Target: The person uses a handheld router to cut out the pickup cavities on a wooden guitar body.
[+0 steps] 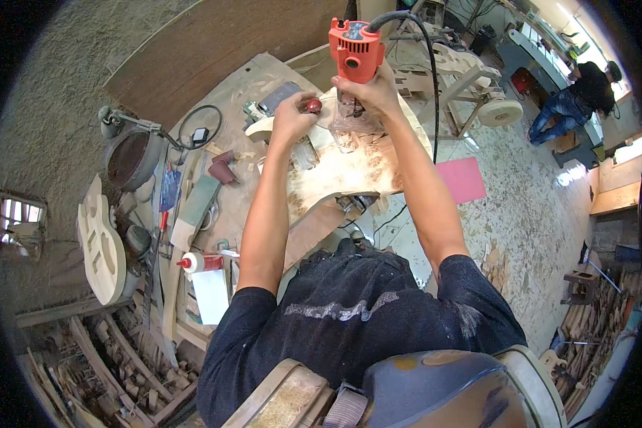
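Head view: the right hand (373, 94) grips the lower part of a red-orange router (357, 57), whose housing rises at 11 o'clock from that hand. A clear base (353, 120) sits under it at 7 o'clock, over a pale wooden body (342, 171) that spreads from the right hand's 6 to 8 o'clock. The left hand (292, 120) has its fingers bent beside a dark red knob (313, 106) at its 2 o'clock; whether they close on it I cannot tell. A black cable (433, 78) hangs at the right hand's 3 o'clock, a pink sheet (461, 180) lies between its 4 and 5, and a red-capped bottle (202, 262) lies at the left hand's 7.
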